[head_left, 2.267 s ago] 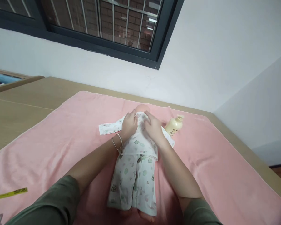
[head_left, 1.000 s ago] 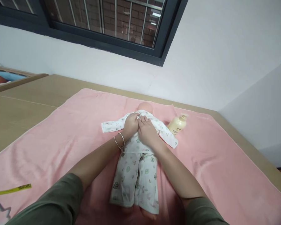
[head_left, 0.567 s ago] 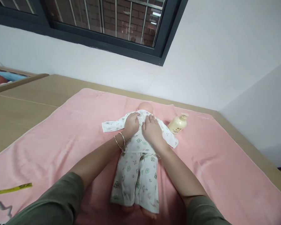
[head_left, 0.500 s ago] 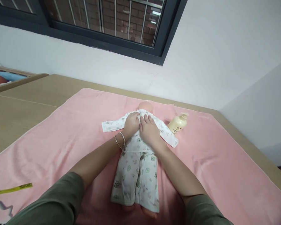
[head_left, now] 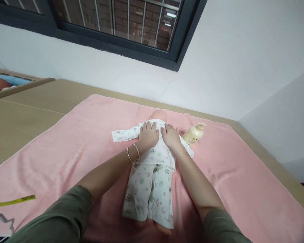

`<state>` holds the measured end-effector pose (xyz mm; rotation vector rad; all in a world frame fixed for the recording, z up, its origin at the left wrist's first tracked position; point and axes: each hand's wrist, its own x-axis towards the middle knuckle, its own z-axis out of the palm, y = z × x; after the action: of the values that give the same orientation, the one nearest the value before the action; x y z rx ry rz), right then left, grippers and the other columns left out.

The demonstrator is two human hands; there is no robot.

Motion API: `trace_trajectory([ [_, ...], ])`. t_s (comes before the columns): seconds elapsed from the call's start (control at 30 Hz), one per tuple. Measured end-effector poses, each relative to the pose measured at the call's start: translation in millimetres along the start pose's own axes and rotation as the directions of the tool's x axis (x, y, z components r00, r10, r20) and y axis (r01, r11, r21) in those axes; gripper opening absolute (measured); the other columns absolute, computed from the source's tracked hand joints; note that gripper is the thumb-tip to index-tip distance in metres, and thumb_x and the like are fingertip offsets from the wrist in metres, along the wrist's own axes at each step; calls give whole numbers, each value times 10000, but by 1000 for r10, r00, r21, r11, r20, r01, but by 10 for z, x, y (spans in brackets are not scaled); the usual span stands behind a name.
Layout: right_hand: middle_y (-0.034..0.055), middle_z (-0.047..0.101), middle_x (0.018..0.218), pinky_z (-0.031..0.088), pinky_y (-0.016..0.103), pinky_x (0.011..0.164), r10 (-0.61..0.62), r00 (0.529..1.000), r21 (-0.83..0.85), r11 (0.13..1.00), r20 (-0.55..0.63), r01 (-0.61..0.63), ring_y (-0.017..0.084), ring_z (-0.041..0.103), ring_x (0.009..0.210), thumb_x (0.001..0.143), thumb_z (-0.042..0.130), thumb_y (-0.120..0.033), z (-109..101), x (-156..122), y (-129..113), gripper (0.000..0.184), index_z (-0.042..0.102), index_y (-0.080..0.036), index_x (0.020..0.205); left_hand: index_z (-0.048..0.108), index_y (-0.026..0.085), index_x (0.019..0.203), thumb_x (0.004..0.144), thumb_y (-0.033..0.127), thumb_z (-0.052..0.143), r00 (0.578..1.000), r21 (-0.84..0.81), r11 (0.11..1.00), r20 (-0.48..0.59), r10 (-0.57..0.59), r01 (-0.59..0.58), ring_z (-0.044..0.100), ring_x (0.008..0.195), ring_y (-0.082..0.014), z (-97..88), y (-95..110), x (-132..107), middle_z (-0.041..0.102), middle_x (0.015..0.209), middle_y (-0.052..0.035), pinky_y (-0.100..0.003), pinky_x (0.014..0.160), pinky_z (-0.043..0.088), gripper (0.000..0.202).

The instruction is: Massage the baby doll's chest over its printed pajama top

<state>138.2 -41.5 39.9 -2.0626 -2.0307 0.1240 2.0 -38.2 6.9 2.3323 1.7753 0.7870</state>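
Two hands: left hand (head_left: 149, 135) and right hand (head_left: 171, 136) laid open on the patterned shirt (head_left: 162, 153), side by side, slightly apart
Doll (head_left: 159, 115): lying on the pink blanket (head_left: 73, 141), head end nearest the wall (head_left: 218, 67)
Trousers (head_left: 142, 192): over the doll's legs
Pump bottle (head_left: 193, 135): just beside the sleeve (head_left: 188, 149) near the right hand
Yellow strip (head_left: 12, 201): well apart

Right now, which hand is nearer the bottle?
Right. The right hand rests on the shirt, just left of the bottle; the left hand lies farther left on the shirt.
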Motion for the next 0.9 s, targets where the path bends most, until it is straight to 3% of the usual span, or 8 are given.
trace_trajectory([
  [0.17,252,537,1511,346,482,1173,-50,997,-106,993,-61,44,344,476,1430,1062,292,-293,24,-216,-250,543,448,-43,1518,553,117,1407,1017,334,425,989,-99,988,81,126,-118,493,1400,-326,2,-228,209,586,1457,-184,-499,1191,365,464],
  [0.3,287,547,1484,333,494,1183,-63,992,-158,986,-113,44,367,481,1426,1059,313,-303,82,-328,-370,549,469,-30,1509,570,123,1381,1018,322,410,975,-160,971,104,198,-180,554,1335,-279,-18,-369,348,634,1413,-143,-430,1170,400,445],
  [0.5,186,525,1550,313,433,1214,-105,993,53,993,-58,108,290,429,1487,1061,321,-324,83,-32,-40,521,516,-112,1496,601,109,1357,1031,307,357,993,9,994,47,111,-112,553,1295,-346,-53,-88,128,636,1352,-217,-516,1101,427,453],
  [0.67,156,521,1560,300,489,1211,-85,994,116,989,-66,93,282,427,1484,1057,333,-324,76,56,45,495,522,-146,1478,627,118,1355,1017,271,388,987,23,987,43,155,-156,561,1289,-326,-121,-1,46,649,1358,-193,-471,1118,420,441],
  [0.8,220,676,1318,402,424,1099,-105,990,-55,993,-92,100,312,590,1279,1045,323,-253,5,-145,-169,423,622,-78,1289,597,166,1406,1018,333,418,982,-87,983,86,170,-162,559,1323,-299,-142,-186,210,639,1422,-127,-439,1149,411,459],
  [0.9,222,721,1130,429,387,1034,-124,990,-137,984,-66,114,311,641,1141,1028,342,-223,-50,-261,-286,363,656,-83,1146,613,163,1373,1008,379,459,976,-140,973,94,196,-182,551,1344,-286,-115,-272,303,618,1460,-116,-425,1163,403,451],
])
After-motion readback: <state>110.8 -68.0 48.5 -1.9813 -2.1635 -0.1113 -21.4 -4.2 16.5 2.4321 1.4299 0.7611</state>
